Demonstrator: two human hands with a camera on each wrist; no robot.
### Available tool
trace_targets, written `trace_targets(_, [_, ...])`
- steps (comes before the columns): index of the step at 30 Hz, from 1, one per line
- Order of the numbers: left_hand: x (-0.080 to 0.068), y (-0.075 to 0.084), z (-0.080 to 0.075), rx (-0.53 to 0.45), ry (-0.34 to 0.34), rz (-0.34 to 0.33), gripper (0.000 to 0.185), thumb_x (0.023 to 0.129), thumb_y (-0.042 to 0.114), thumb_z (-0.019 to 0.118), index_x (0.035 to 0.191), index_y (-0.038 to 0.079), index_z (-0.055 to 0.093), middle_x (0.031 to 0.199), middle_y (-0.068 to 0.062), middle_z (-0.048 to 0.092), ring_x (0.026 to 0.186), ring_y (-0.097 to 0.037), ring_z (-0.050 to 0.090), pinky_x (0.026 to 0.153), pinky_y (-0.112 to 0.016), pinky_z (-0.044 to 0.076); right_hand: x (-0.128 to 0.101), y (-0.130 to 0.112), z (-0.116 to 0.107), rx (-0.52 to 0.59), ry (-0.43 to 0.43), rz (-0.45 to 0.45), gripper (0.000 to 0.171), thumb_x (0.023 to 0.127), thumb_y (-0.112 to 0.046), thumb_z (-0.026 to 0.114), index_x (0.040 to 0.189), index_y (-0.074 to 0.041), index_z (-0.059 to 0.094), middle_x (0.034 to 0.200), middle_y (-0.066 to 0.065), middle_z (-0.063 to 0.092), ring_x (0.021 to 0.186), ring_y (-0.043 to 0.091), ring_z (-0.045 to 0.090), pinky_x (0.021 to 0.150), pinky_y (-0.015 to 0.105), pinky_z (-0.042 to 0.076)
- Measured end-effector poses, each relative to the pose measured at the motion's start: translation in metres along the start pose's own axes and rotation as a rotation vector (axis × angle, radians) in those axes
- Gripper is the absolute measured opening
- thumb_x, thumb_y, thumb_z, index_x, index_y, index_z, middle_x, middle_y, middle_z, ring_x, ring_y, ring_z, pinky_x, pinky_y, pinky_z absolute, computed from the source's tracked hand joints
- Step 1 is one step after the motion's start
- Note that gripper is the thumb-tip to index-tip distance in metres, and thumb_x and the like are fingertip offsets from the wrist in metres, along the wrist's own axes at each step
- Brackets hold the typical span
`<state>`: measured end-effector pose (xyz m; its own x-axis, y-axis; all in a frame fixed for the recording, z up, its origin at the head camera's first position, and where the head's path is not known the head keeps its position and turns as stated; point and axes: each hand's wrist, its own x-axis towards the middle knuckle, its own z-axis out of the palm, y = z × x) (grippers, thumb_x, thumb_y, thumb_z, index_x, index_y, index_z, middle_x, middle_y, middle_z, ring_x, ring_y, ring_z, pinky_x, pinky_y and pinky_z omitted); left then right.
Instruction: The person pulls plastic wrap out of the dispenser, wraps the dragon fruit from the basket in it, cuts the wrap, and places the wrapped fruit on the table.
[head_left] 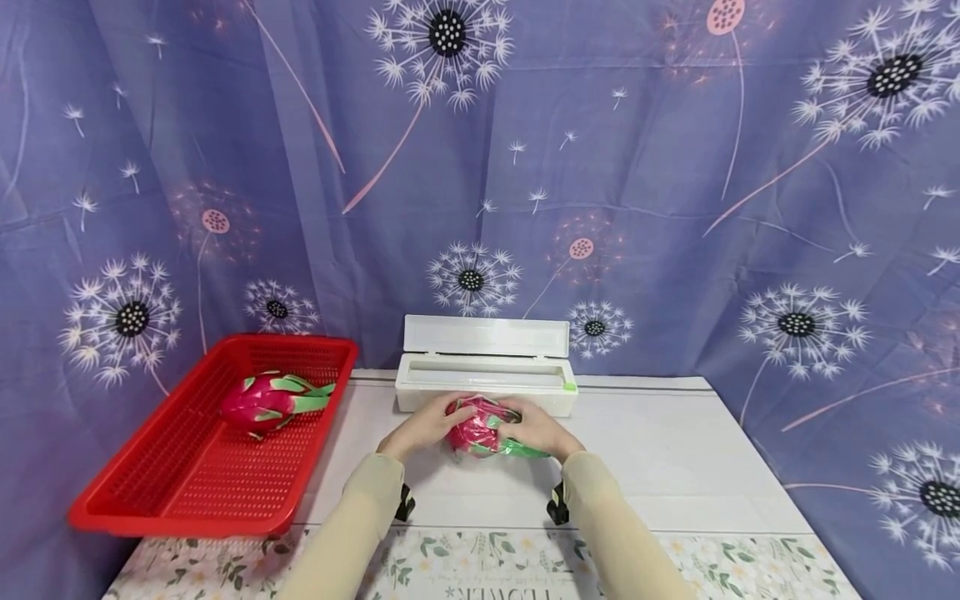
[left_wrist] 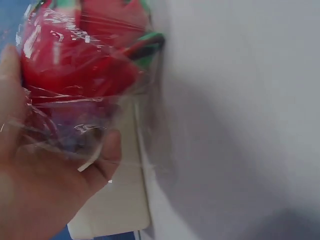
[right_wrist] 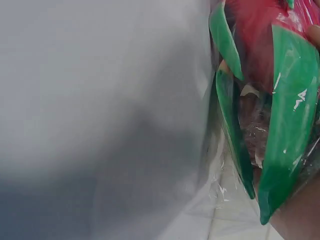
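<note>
A pink dragon fruit [head_left: 474, 432] with green leaf tips is wrapped in clear plastic film, held just above the table in front of a white box. My left hand [head_left: 429, 427] grips its rounded end, thumb on the near face. My right hand [head_left: 537, 430] holds the leafy end from the other side. In the left wrist view, loose film [left_wrist: 75, 122] stretches from the fruit over the left hand's fingers. Long green leaves [right_wrist: 290, 115] show through the film in the right wrist view, where most of the right hand is hidden.
Behind the hands stands the white film dispenser box [head_left: 487, 398], its lid [head_left: 486, 335] raised. A red plastic basket [head_left: 202, 492] at the left holds another dragon fruit [head_left: 258, 404]. White sheeting [head_left: 675, 458] covers the table, with a floral cloth [head_left: 720, 567] along the front edge.
</note>
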<state>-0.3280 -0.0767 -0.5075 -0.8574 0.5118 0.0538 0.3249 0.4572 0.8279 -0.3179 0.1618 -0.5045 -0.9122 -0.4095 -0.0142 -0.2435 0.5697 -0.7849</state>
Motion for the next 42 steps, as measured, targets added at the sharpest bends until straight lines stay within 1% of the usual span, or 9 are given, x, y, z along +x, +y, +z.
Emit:
trace_targets(3, [-0.003, -0.002, 0.0, 0.042, 0.03, 0.028, 0.054, 0.098, 0.045, 0.053, 0.146, 0.019, 0.047, 0.141, -0.008, 0.051, 0.128, -0.027, 0.047, 0.107, -0.047, 0.035, -0.005, 0.0, -0.001, 0.043, -0.041, -0.031, 0.07, 0.075, -0.03, 0.072, 0.141, -0.015, 0.053, 0.121, 0.003, 0.061, 0.101, 0.02, 0.057, 0.094, 0.047, 0.042])
trace_targets(7, [-0.008, 0.0, 0.0, 0.119, 0.047, 0.096, 0.058, 0.095, 0.041, 0.059, 0.146, 0.017, 0.045, 0.141, -0.01, 0.051, 0.131, -0.03, 0.045, 0.108, -0.049, 0.033, -0.013, 0.002, -0.006, 0.071, -0.067, -0.078, 0.08, 0.077, -0.03, 0.075, 0.148, -0.013, 0.043, 0.135, 0.01, 0.054, 0.113, 0.029, 0.055, 0.099, 0.054, 0.04])
trace_targets(11, [-0.012, 0.001, 0.0, 0.24, 0.085, 0.137, 0.069, 0.088, 0.046, 0.065, 0.148, 0.019, 0.044, 0.141, -0.008, 0.051, 0.13, -0.027, 0.046, 0.108, -0.045, 0.034, -0.02, 0.009, -0.01, 0.04, -0.037, -0.093, 0.087, 0.077, -0.034, 0.081, 0.151, -0.016, 0.038, 0.147, 0.012, 0.044, 0.127, 0.032, 0.046, 0.103, 0.059, 0.034])
trace_targets(15, [-0.013, -0.003, -0.001, 0.326, 0.157, 0.133, 0.079, 0.081, 0.052, 0.067, 0.149, 0.019, 0.043, 0.143, -0.005, 0.051, 0.132, -0.026, 0.045, 0.109, -0.041, 0.033, -0.023, 0.015, -0.011, 0.035, -0.004, -0.094, 0.083, 0.077, -0.039, 0.083, 0.148, -0.02, 0.044, 0.142, 0.006, 0.049, 0.121, 0.029, 0.05, 0.098, 0.054, 0.041])
trace_targets(19, [-0.015, -0.006, -0.003, 0.33, 0.206, 0.142, 0.083, 0.079, 0.052, 0.069, 0.149, 0.016, 0.043, 0.142, -0.007, 0.052, 0.131, -0.028, 0.046, 0.108, -0.042, 0.035, -0.026, 0.018, -0.012, 0.024, 0.014, -0.099, 0.079, 0.08, -0.042, 0.08, 0.146, -0.017, 0.046, 0.145, 0.003, 0.047, 0.123, 0.029, 0.05, 0.097, 0.051, 0.044])
trace_targets(23, [-0.018, -0.006, -0.004, 0.33, 0.219, 0.174, 0.082, 0.078, 0.051, 0.07, 0.147, 0.014, 0.045, 0.14, -0.009, 0.054, 0.125, -0.029, 0.052, 0.102, -0.044, 0.042, -0.031, 0.02, -0.013, 0.015, 0.035, -0.085, 0.077, 0.082, -0.043, 0.078, 0.145, -0.014, 0.047, 0.148, 0.004, 0.044, 0.128, 0.031, 0.046, 0.1, 0.052, 0.041])
trace_targets(29, [-0.02, -0.004, -0.006, 0.33, 0.233, 0.185, 0.079, 0.078, 0.049, 0.072, 0.145, 0.014, 0.048, 0.138, -0.005, 0.056, 0.114, -0.024, 0.059, 0.094, -0.041, 0.048, -0.035, 0.02, -0.017, -0.007, 0.052, -0.093, 0.072, 0.084, -0.043, 0.075, 0.144, -0.011, 0.049, 0.144, 0.005, 0.048, 0.123, 0.027, 0.05, 0.094, 0.046, 0.046])
trace_targets(36, [-0.022, -0.006, -0.005, 0.342, 0.24, 0.198, 0.08, 0.078, 0.05, 0.072, 0.144, 0.012, 0.048, 0.141, -0.006, 0.053, 0.124, -0.028, 0.053, 0.101, -0.043, 0.043, -0.039, 0.023, -0.018, 0.011, 0.075, -0.106, 0.061, 0.09, -0.035, 0.072, 0.139, -0.005, 0.052, 0.131, 0.011, 0.058, 0.109, 0.029, 0.056, 0.084, 0.04, 0.05])
trace_targets(42, [-0.023, -0.004, -0.003, 0.364, 0.259, 0.229, 0.079, 0.078, 0.054, 0.069, 0.143, 0.013, 0.049, 0.137, -0.005, 0.054, 0.121, -0.027, 0.054, 0.098, -0.044, 0.045, -0.044, 0.027, -0.021, 0.007, 0.105, -0.097, 0.056, 0.093, -0.035, 0.067, 0.137, -0.004, 0.054, 0.131, 0.012, 0.059, 0.11, 0.029, 0.057, 0.087, 0.042, 0.05])
